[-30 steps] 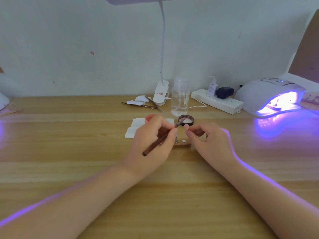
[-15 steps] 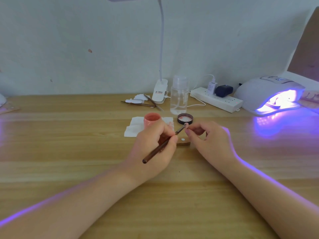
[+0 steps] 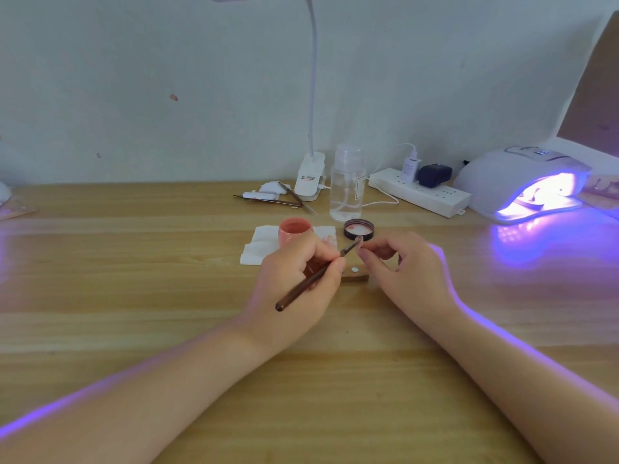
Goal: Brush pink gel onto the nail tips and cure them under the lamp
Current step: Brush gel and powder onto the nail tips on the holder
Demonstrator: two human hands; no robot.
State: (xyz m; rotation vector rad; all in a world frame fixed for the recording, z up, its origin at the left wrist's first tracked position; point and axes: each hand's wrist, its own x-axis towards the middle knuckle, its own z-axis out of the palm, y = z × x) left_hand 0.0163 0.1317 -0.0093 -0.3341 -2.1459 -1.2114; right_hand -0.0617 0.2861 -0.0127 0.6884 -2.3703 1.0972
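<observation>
My left hand [image 3: 294, 283] grips a dark brown brush [image 3: 311, 283] like a pen, its bristle end at a small nail tip [image 3: 360, 248] pinched between thumb and forefinger of my right hand [image 3: 408, 269]. Under both hands lies a wooden strip [image 3: 355, 274] with a white dot. An open pot of pink gel [image 3: 294, 231] stands on a white wipe [image 3: 264, 244] just behind my left hand, with its dark lid [image 3: 358, 229] beside it. The curing lamp [image 3: 522, 180] glows violet at the far right.
A clear bottle [image 3: 346, 185], a white power strip [image 3: 422, 192] with plugs, a clip lamp's base [image 3: 310, 177] and tweezers [image 3: 274, 200] with white scraps stand along the wall. Wooden desk [image 3: 134, 279] stretches left and toward me.
My view has shifted down a little, and my left hand drew back slightly, uncovering the pink pot. The brush end stays at the nail tip in my right fingers.
</observation>
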